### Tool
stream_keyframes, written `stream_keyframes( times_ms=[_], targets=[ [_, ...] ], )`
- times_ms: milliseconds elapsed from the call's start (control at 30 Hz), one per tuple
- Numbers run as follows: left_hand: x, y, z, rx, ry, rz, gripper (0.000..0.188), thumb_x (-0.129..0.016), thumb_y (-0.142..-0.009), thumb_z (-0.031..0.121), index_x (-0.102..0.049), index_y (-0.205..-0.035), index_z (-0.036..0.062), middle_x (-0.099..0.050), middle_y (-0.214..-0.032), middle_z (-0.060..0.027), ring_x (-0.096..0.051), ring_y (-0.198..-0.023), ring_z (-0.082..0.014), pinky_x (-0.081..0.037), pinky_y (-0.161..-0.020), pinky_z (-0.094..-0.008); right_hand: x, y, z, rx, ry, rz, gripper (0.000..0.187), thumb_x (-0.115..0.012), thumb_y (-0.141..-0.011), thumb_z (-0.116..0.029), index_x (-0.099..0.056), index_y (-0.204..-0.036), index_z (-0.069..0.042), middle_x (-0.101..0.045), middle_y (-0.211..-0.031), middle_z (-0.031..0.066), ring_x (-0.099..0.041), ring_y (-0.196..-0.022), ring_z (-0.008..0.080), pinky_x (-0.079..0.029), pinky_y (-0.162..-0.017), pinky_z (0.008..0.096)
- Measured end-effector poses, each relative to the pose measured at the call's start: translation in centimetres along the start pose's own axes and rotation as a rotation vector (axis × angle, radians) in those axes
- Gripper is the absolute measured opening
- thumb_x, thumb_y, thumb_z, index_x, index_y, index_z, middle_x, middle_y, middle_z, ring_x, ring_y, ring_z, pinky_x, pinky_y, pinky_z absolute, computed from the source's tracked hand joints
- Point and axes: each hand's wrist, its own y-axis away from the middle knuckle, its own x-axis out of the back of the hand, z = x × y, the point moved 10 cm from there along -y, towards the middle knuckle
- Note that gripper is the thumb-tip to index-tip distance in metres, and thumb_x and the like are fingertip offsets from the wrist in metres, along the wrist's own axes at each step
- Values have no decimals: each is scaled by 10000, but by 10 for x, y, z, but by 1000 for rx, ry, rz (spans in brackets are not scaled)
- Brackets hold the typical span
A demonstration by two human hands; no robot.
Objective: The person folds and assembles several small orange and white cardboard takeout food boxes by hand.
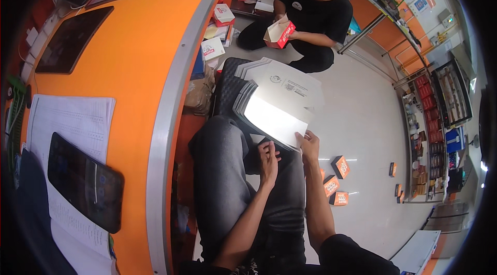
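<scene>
If you look left from the fingers (271, 152), it's basically one big orange desk (137, 68), well apart from them, with a black phone (85, 179) lying on it. Straight ahead of the fingers, well out of reach, a co-worker (323, 24) sits on the floor (367, 114) with a red and white box (279, 32) in hand.

Closer in, just past the knees (220, 138), there's a black seat (223, 88) with a big pile of printed cardboard (295, 86) on it. Overlapping that pile's near side is a smaller stack of white sheets (274, 114), and that's the bit that matters: it lies just ahead and left of the right fingertips, long axis slanting from far left to near right. So the right hand (309, 148) is the nearer one, already at the near right end.

Down right of the fingers, a few orange boxes (340, 167) are lying on the floor.

Pose-wise, the right arm comes up fairly straight, thumb on top, pinching the stack's corner; can't tell how many sheets. The left hand (267, 163) is loose and half open just below the near edge, holding nothing I can see. Can't tell if its fingertips touch.
</scene>
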Motion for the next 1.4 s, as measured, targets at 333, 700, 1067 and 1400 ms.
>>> stream_keyframes(
  times_ms=[333, 700, 1067, 1400],
  targets=[
    [7, -2, 20, -149, 145, 56, 412, -521, -1031, 330, -380, -1282, 37, -544, -1058, -136, -638, -920, -205, -569, -800, -343, 80, 47, -3, -92, -353, 77, 304, -595, -933, -37, -525, -1214, 55, -625, -1099, 135, -629, -959, 207, -519, -829, 324],
    [-78, 85, 78, -37, -64, -591, 800, -431, -1000, 575, -179, -1543, 46, -217, -1582, -193, -209, -1477, -301, -168, -1189, -373, 174, 137, -46, -74, 45, -69, 366, -624, -914, -48, -527, -1250, 62, -704, -948, 129, -702, -806, 229, -590, -736, 355],
    [-101, 128, 81, -275, -470, -720, 759, -542, -984, 489, -218, -1449, -15, -425, -1376, -360, -496, -1266, -446, -396, -1054, -460, 138, 148, -76, 157, 1058, 143, 189, -694, -805, -75, -638, -904, 76, -606, -633, 207, -579, -521, 305, -441, -553, 409],
    [-84, 152, 127, -128, -1366, -806, 622, -515, -973, 507, -633, -1045, -100, -623, -1001, -312, -637, -948, -382, -506, -794, -458, 120, 155, -80, 426, 985, 170, 139, -650, -804, -8, -647, -915, 77, -613, -794, 213, -610, -698, 366, -471, -621, 427]
  ],
)
